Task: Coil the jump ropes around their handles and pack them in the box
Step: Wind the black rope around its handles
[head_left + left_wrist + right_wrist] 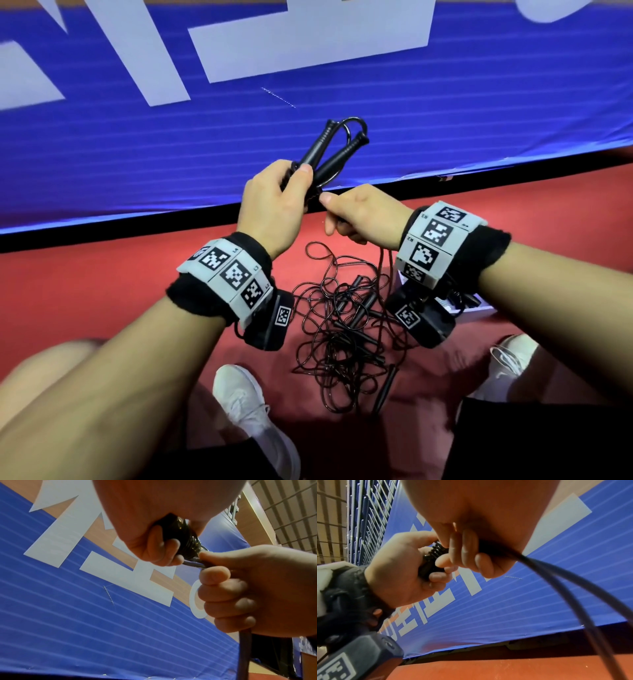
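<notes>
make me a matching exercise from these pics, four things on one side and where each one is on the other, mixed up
Things
1. pair of black handles
2. rope strand
3. tangled jump ropes
4. white box

Places
A. on the red floor, between the white shoes
B. partly hidden behind the right wrist
C. held up in the left hand, in front of the blue banner
D. running down out of the right hand

Pairs: 1-C, 2-D, 3-A, 4-B
</notes>
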`<state>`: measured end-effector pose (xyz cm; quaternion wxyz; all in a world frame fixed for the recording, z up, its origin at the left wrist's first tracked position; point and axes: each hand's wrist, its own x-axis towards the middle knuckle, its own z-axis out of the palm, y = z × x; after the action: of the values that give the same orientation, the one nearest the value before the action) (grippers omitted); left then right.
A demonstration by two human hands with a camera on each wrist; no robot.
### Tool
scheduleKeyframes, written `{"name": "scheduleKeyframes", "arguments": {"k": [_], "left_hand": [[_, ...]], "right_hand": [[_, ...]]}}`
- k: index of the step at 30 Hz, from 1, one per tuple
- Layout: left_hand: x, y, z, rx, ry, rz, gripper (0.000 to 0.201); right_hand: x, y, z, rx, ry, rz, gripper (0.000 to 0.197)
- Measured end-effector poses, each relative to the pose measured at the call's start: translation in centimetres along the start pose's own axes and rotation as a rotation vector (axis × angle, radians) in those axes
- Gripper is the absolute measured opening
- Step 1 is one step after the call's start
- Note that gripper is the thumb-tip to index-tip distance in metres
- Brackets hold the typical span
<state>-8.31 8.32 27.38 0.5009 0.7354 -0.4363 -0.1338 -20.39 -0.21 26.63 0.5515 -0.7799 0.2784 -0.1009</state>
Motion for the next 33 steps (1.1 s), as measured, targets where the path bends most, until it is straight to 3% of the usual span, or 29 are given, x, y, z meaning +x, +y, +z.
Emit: {"name": "scheduleKeyframes", "arguments": {"k": [2, 4, 8, 10, 12, 14, 16, 18, 22, 29, 33], "left_hand": [[-0.1, 0.3, 0.0, -0.088, 0.008, -0.020, 0.024], [0.0, 0.6, -0.1, -0.130, 0.037, -0.034, 0.024], [-0.2, 0.8, 0.1, -0.119, 0.039, -0.012, 0.026], [-0.4, 0.9, 0.3, -0.117, 0.036, 0.000, 0.027], [-0.2, 1.0, 0.3, -0.119, 0.047, 0.012, 0.029], [0.1, 1.1, 0.1, -0.130, 0.084, 0.027, 0.029], [0.6, 0.9, -0.3, -0.122, 0.124, 0.034, 0.028], [0.8, 0.5, -0.6, -0.077, 0.166, 0.043, 0.026], [1.5, -1.0, -1.1, 0.074, 0.210, 0.060, 0.024], [2.1, -3.0, -1.3, 0.280, 0.180, -0.003, 0.031], [2.2, -3.7, -1.3, 0.340, 0.141, -0.052, 0.034]], "right_hand": [[-0.2, 0.0, -0.1, 0.003, -0.035, -0.016, 0.041], [-0.2, 0.3, -0.3, -0.196, -0.040, -0.026, 0.030], [0.7, 1.9, -1.0, -0.630, 0.194, 0.039, 0.020], [0.9, 2.1, -1.1, -0.591, 0.314, 0.009, 0.019], [0.9, 2.0, -0.8, -0.379, 0.313, -0.043, 0.012], [0.4, 1.5, -0.1, -0.051, 0.122, -0.033, 0.008], [0.3, 1.6, 0.6, 0.127, -0.024, -0.005, 0.015], [0.4, 1.6, 0.7, 0.088, -0.003, -0.025, 0.018], [0.4, 1.1, 0.1, -0.068, 0.229, -0.071, 0.021], [-0.6, -0.4, 0.5, -0.451, 0.207, -0.128, 0.028], [-1.0, -0.6, -0.2, -0.549, 0.168, -0.138, 0.027]]}}
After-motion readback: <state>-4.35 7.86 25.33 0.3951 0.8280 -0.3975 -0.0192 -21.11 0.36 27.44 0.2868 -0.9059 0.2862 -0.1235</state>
